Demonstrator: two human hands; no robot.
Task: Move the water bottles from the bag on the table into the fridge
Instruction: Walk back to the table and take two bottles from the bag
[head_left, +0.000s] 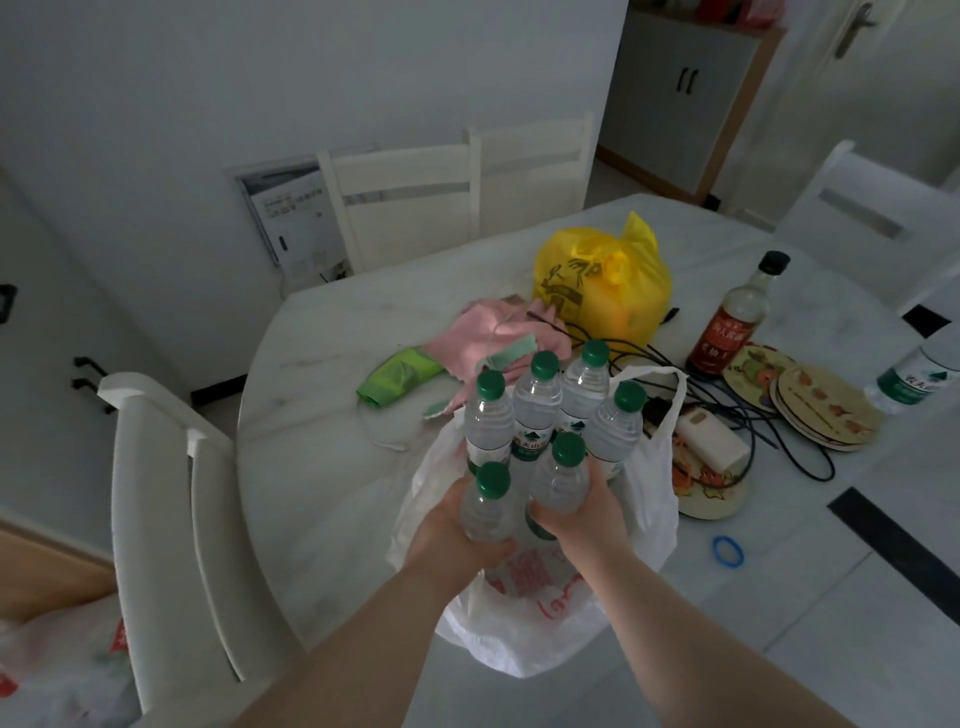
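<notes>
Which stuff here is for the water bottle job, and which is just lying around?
Job: water bottles, white bag, left hand, right hand.
Lying about: yellow bag, sauce bottle, pink glove, cables, plates, blue band.

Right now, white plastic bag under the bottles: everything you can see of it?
The white plastic bag is thin, crinkled, translucent film with red print on its near side and loop handles, one upright at right. It sits open and slumped on the table, overhanging its near edge. The water bottles, gripped by the left hand and right hand, stick out of its mouth.
</notes>
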